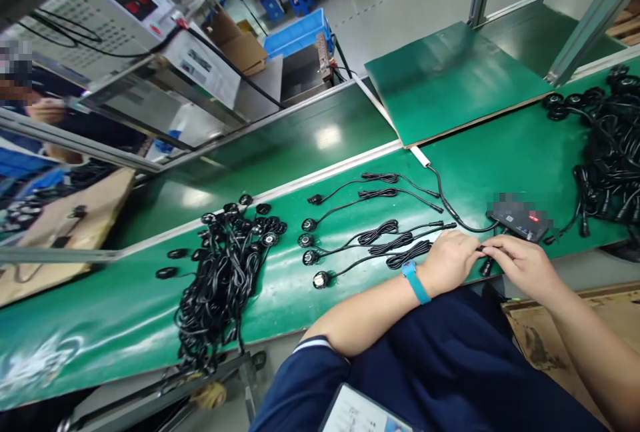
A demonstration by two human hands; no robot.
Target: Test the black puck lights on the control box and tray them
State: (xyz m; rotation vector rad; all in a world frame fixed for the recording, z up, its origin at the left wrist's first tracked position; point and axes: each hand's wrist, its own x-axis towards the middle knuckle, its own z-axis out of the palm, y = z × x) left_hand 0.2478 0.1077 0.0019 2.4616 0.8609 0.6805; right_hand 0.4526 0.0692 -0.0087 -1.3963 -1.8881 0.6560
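Note:
My left hand, with a teal band at the wrist, is closed around the connector end of a black cable; its fingers hide most of that end. Against it, my right hand pinches a thin black cable connector, and the fingertips of both hands almost meet. Just beyond them sits a small black box with a red lit display. A loose black plug hangs by my right fingers. Several coiled black cables with round heads lie in a row left of my hands.
A tangled heap of black cables lies on the green bench at left, another heap at far right. A green board rests at the back. Metal frame posts rise behind. A co-worker's hand shows at far left.

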